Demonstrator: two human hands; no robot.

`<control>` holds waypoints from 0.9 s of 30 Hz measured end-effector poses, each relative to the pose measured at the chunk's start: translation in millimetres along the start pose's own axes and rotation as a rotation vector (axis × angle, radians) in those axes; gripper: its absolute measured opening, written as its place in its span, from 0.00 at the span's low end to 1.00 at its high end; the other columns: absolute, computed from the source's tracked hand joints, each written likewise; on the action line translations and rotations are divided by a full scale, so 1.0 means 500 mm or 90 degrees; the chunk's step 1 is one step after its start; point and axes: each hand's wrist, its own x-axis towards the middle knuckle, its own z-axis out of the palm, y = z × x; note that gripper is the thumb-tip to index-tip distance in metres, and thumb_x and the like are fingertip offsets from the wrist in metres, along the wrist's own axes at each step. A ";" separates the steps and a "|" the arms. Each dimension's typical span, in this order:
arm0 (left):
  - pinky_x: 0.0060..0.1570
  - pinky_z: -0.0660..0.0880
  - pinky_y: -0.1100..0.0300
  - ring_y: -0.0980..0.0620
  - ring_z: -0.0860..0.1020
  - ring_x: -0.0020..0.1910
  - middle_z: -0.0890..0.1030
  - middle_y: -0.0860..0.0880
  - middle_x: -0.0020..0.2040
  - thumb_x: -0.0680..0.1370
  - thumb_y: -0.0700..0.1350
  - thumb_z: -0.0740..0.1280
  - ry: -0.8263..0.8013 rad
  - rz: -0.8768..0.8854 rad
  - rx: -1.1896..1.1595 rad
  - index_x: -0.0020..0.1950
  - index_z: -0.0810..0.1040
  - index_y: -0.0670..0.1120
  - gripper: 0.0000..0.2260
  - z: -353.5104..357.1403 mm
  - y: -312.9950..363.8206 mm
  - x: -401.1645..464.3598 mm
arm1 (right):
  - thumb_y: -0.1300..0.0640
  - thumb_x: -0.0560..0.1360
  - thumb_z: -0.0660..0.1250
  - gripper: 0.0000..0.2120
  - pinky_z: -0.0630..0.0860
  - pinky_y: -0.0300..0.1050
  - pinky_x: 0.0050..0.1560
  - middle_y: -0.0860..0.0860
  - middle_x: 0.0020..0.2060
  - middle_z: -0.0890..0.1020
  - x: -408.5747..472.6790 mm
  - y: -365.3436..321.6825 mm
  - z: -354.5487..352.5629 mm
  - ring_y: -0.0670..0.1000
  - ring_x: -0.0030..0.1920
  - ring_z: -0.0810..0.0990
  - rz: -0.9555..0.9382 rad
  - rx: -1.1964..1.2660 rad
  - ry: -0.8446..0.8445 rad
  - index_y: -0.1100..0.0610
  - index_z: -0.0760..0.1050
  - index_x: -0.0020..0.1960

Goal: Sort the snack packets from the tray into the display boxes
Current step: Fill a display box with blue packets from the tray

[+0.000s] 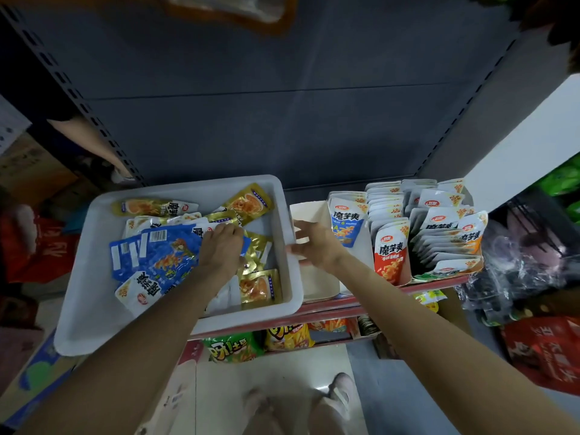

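Note:
A white tray sits on the shelf at left, holding several blue packets and gold packets. My left hand reaches into the tray and grips a blue packet at its right end. My right hand hovers with spread fingers over the tray's right rim and a nearly empty display box, holding nothing. One blue packet stands at that box's far end. To the right, a box of orange packets and a box of green-striped packets stand filled.
The grey shelf back panel rises behind the tray and boxes. Below the red shelf edge lie green and yellow snack bags. Bagged goods crowd the right side, and cartons the left. My feet stand on the floor.

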 end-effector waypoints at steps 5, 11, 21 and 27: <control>0.59 0.65 0.53 0.47 0.71 0.59 0.75 0.48 0.56 0.74 0.38 0.67 0.071 0.029 0.014 0.57 0.74 0.49 0.14 -0.010 0.015 0.012 | 0.64 0.75 0.67 0.30 0.79 0.58 0.52 0.57 0.61 0.75 0.000 0.001 0.002 0.59 0.59 0.76 -0.004 0.012 0.002 0.56 0.60 0.74; 0.55 0.67 0.57 0.50 0.76 0.46 0.80 0.50 0.44 0.76 0.40 0.64 0.151 0.051 -0.047 0.43 0.75 0.48 0.04 -0.040 0.023 0.027 | 0.64 0.75 0.66 0.30 0.79 0.58 0.52 0.57 0.61 0.76 0.006 0.006 0.003 0.59 0.59 0.76 -0.004 0.020 -0.003 0.56 0.61 0.74; 0.40 0.72 0.72 0.58 0.77 0.37 0.78 0.52 0.38 0.75 0.45 0.70 0.357 0.006 -0.634 0.44 0.77 0.40 0.08 -0.162 0.063 0.003 | 0.61 0.74 0.69 0.20 0.76 0.53 0.58 0.52 0.55 0.77 0.004 -0.025 0.006 0.52 0.54 0.78 -0.233 0.038 0.133 0.57 0.70 0.64; 0.46 0.75 0.63 0.56 0.79 0.43 0.81 0.49 0.45 0.74 0.45 0.71 0.235 -0.041 -0.777 0.49 0.75 0.43 0.09 -0.163 0.052 0.002 | 0.67 0.77 0.62 0.13 0.82 0.54 0.39 0.62 0.42 0.78 -0.004 -0.058 -0.031 0.55 0.40 0.82 -0.226 0.149 0.168 0.50 0.72 0.40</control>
